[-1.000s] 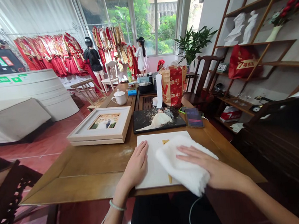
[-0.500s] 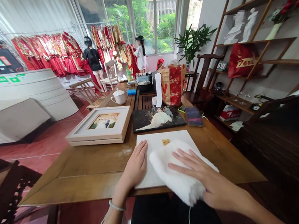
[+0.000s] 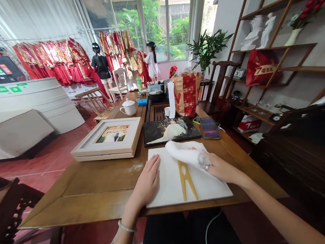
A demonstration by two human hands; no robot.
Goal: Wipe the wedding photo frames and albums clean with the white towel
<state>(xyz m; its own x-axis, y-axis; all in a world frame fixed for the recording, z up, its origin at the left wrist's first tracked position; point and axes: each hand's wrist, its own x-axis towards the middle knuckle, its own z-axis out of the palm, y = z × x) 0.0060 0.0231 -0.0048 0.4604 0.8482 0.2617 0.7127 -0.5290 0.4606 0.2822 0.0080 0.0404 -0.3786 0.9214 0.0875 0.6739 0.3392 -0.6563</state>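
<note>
A white board point(image 3: 168, 182) lies flat near the table's front edge. My left hand point(image 3: 149, 179) rests flat on its left side, fingers stretched out, holding nothing. A bunched white cloth point(image 3: 182, 152) is in my right hand point(image 3: 220, 168), over the upper right part of the board. Most of that hand's fingers are hidden by the cloth. From under the cloth, a tan A-shaped piece point(image 3: 187, 181) extends toward me with its two legs apart; its top end is covered.
Beyond the board lie a dark photo panel point(image 3: 152, 132), a phone point(image 3: 210, 127) and a pale picture frame point(image 3: 106, 137) at left. Farther back stand a lidded white cup point(image 3: 129, 106) and a paper bag point(image 3: 187, 96). Two people are by the clothes racks.
My right hand has moved the cloth away from me across the board, bunching it and baring the legs of the tan piece. My left hand has stayed put.
</note>
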